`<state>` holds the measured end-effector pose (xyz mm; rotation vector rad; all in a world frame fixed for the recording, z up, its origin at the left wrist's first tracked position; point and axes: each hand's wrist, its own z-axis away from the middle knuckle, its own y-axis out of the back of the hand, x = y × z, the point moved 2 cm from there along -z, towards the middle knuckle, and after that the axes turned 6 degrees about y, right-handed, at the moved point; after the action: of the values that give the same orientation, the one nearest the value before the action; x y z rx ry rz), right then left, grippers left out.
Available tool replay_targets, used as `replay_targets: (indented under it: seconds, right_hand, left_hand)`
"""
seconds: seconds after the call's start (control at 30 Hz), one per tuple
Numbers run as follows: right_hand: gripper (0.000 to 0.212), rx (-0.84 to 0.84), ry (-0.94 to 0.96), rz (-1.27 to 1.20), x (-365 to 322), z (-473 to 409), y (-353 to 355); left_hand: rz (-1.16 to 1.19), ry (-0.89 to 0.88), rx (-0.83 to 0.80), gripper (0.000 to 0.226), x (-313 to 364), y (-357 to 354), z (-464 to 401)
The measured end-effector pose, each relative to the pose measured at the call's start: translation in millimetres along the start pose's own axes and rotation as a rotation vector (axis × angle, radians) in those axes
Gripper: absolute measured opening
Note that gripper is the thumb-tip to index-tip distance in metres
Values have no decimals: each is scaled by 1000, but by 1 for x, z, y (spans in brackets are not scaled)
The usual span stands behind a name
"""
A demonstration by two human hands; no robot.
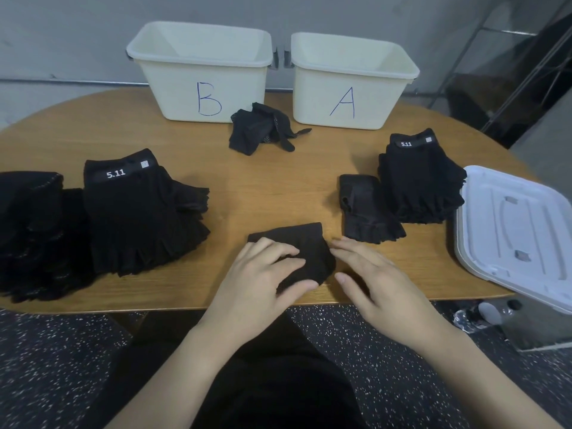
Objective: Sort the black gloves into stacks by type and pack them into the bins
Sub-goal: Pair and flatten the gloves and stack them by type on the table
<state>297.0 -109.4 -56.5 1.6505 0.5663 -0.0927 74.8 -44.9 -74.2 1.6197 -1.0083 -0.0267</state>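
Black fingerless gloves sit stacked left (139,212) and right (421,178); both bins (204,72) look empty. Left hand (257,283) presses one glove (297,255) at lower centre; right hand (374,283) relaxed, empty.

Head camera looks down, close (wide-angle), at table (272,187)
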Motion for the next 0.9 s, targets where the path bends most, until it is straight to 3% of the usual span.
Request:
replay_targets:
  seconds: [0.13, 0.33, 0.53, 0.77, 0.9]
  right_hand:
    - [56, 50, -18, -39, -15, -18, -3]
    - [56, -46, 27, 25, -25, -45, -26]
    - [62, -119, 0, 175, -20, -38, -38]
    - [69, -112, -79, 258, -22, -37, -43]
    - [71, -108, -88, 240, -22, -38, -42]
  left_hand:
    - [-32, 60, 26, 40, 3, 7, -6]
    - [-226, 100, -194, 59, -4, -3, -3]
    - [-304, 146, -251, 63, -7, -3, 1]
    - [-294, 262, -350, 77, -8, 8, 6]
    - [-112, 306, -241, 74, -9, 20, -7]
